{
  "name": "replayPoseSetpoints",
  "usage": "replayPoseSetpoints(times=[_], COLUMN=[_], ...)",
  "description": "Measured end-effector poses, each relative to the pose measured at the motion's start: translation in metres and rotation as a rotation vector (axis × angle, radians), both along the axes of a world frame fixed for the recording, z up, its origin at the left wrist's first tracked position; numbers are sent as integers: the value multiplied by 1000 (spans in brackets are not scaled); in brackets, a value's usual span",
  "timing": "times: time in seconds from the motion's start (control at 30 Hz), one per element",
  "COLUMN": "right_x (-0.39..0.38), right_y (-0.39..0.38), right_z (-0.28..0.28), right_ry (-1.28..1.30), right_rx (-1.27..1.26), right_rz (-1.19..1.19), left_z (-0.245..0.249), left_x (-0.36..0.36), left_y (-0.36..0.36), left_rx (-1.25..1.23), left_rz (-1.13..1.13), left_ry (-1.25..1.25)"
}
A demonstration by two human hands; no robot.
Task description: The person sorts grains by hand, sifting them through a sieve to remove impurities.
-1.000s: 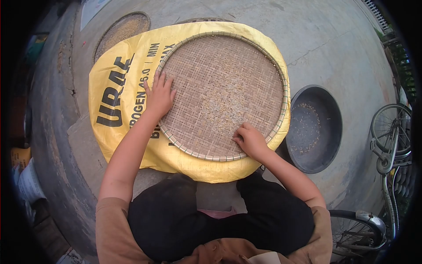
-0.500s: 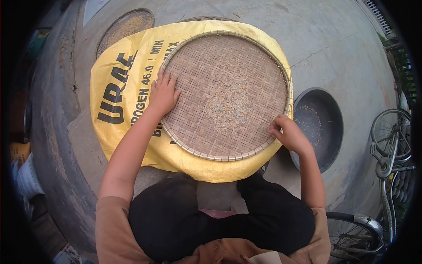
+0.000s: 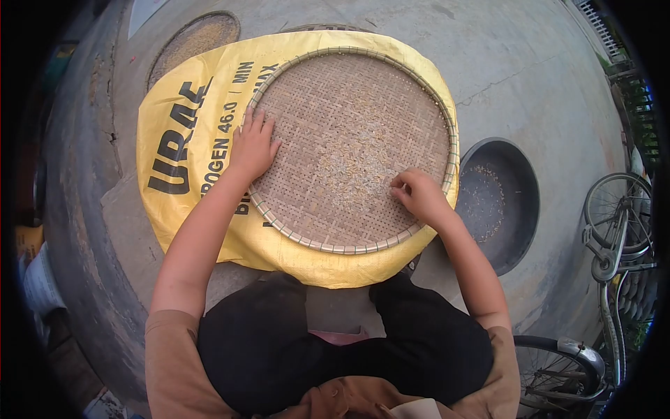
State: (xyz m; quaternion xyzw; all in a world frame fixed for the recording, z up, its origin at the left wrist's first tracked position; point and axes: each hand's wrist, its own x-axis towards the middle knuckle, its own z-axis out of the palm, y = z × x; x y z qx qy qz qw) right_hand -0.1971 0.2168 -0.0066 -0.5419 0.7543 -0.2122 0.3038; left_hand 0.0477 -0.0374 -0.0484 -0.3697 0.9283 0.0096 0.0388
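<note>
A round woven bamboo tray (image 3: 300, 105) lies on a yellow printed sack (image 3: 209, 91) in front of my knees. Pale and yellowish grains (image 3: 356, 164) are scattered over its middle and right part. My left hand (image 3: 254, 145) rests on the tray's left rim, fingers stretched out and slightly spread. Over the right part of the tray, at the edge of the grains, is my right hand (image 3: 419, 194), its fingertips pinched together. Whatever may be between those fingertips is too small to make out.
A dark grey basin (image 3: 513, 209) with some grains (image 3: 485, 195) inside stands to the right on the concrete floor. Behind the sack at the upper left lies another round tray (image 3: 192, 42) full of grain. A bicycle (image 3: 614, 230) is at the far right.
My right hand has moved left from the tray's right rim to the edge of the scattered grains. The left hand keeps its place on the left rim.
</note>
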Motion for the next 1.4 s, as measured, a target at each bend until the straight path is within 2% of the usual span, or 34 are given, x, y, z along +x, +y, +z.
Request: replayPoseSetpoints(times=[0.33,0.57,0.63,0.7,0.77,0.83,0.97,1.03,1.1,1.17,1.3,1.4], right_x=[14,8,1,-16,-37,-67,-70,-41,-19,-4,4,7], right_y=[-7,-5,-3,6,21,43,52,27,6,-9,-20,-22], right_z=[-28,-24,-19,0,25,38,48,50,33,12,-27,-30], right_ry=[107,109,20,73,353,692,704,268,76,57,40,60], right_rx=[13,-1,-9,-36,51,316,185,29,6,-10,-109,-83], right_rz=[-59,-56,-39,-103,-245,-255,-227,-162,-68,31,-37,-95], left_z=[-2,-2,-2,-3,-3,-3,-1,-2,0,-1,-1,-2], left_x=[2,1,1,1,2,3,1,0,0,-1,-1,0], left_y=[-2,-2,-2,-1,-3,-2,0,0,1,1,0,0], left_rx=[-18,-25,-10,-7,-6,8,20,12,14,16,13,14], left_rz=[-18,-18,-10,-12,-10,-13,7,7,10,6,2,-1], left_ry=[7,9,-5,-2,3,4,-5,-22,-30,-42,-46,-43])
